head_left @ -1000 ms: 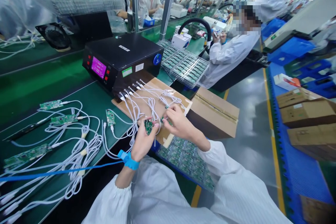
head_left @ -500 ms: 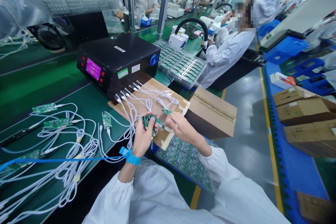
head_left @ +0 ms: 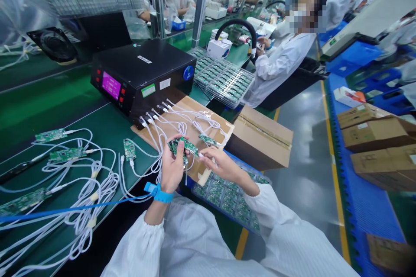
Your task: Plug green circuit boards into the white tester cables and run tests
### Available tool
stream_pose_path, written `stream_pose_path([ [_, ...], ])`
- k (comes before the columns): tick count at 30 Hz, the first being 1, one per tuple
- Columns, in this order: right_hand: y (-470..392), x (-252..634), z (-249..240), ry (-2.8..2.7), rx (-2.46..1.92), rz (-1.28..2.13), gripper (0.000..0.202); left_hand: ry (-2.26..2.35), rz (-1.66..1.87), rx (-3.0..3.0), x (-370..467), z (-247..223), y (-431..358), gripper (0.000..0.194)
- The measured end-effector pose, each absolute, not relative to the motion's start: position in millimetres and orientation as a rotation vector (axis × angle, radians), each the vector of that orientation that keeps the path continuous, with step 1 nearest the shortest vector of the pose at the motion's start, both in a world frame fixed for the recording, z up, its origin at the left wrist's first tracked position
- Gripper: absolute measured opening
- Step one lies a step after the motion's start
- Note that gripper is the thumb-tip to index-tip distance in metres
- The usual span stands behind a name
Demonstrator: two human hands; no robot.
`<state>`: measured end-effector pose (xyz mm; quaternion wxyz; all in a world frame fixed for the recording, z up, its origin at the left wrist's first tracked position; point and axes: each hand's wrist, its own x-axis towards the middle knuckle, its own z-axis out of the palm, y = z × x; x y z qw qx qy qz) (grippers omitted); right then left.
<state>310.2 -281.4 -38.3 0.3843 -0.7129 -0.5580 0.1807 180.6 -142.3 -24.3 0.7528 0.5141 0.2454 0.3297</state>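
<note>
My left hand (head_left: 173, 165), with a blue strap on its wrist, holds several green circuit boards (head_left: 178, 147) in a fanned stack, thumb on top. The fingers of my right hand (head_left: 219, 162) are closed on a white cable plug (head_left: 202, 156) at the right end of the top board. Just above my right hand, another green board (head_left: 207, 140) lies on the cardboard sheet (head_left: 191, 114). White cables run over that sheet from a black box with a lit screen (head_left: 111, 85).
Boards with bundled white cables (head_left: 97, 194) cover the green bench at left. Below my right hand is a tray of boards (head_left: 227, 199). A carton (head_left: 263, 138) stands to the right. A seated co-worker (head_left: 282, 60) is beyond stacked clear trays (head_left: 224, 78).
My right hand has moved slightly down and left, and its fingers now meet the end of the held board. The board beside it now lies apart from my fingers.
</note>
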Motion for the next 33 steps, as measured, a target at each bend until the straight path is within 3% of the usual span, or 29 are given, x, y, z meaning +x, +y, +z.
stream_pose_path([
  [8,-280.7,312.4,-40.6,-1.468,-1.76,0.56,0.046,0.662,0.913,1.072,182.3,-26.4,-144.1,0.045],
  [12,-283.5,315.1,-48.4,-1.504,-1.825,0.661,0.066,0.722,1.113,1.005,177.2,-17.8,-130.7,0.043],
  [18,-290.6,333.8,-18.2,-1.834,-1.637,0.806,0.093,0.679,0.846,0.901,178.5,3.5,-141.8,0.044],
  [21,-285.5,356.2,0.5,-1.81,-1.55,0.72,0.076,0.68,0.738,0.76,189.0,8.2,-147.4,0.044],
  [25,-259.7,385.3,-10.3,-1.722,-1.728,0.192,0.036,0.678,0.689,0.866,208.5,-3.4,-148.5,0.041],
  [33,-238.1,404.5,-23.6,-1.851,-1.724,0.159,0.027,0.707,0.588,1.32,234.7,-34.1,-150.2,0.041],
])
